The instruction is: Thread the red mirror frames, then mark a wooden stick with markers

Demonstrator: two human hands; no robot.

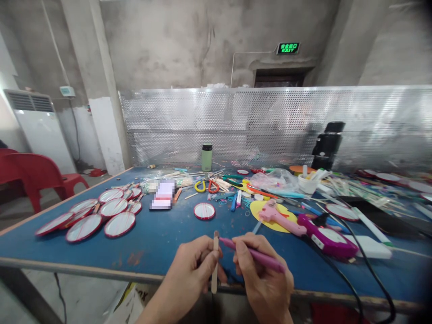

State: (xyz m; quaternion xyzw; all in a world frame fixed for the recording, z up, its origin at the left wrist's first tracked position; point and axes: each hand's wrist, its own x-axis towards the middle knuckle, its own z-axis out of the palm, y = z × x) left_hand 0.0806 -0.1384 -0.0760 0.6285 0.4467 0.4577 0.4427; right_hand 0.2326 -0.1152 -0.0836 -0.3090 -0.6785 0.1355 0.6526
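My left hand (191,265) pinches a flat wooden craft stick (215,276) upright between thumb and fingers, over the table's front edge. The upper end of the stick looks dark. In my right hand (265,283) is a pink marker pen (265,259), held in a writing grip. Its tip points left and sits at or very near the stick's upper end; whether they touch I cannot tell. Beyond my hands lies a round white disc (204,210) with a red rim. A pink glue gun (280,218) rests on a yellow oval piece (256,209) to the right.
Several red-rimmed discs (83,227) are piled at left, near a phone (163,194). A purple device (326,238) with black cables (362,265) stands at right. Scissors, sticks and pens clutter the back, with a green bottle (207,158) and a white cup (307,183).
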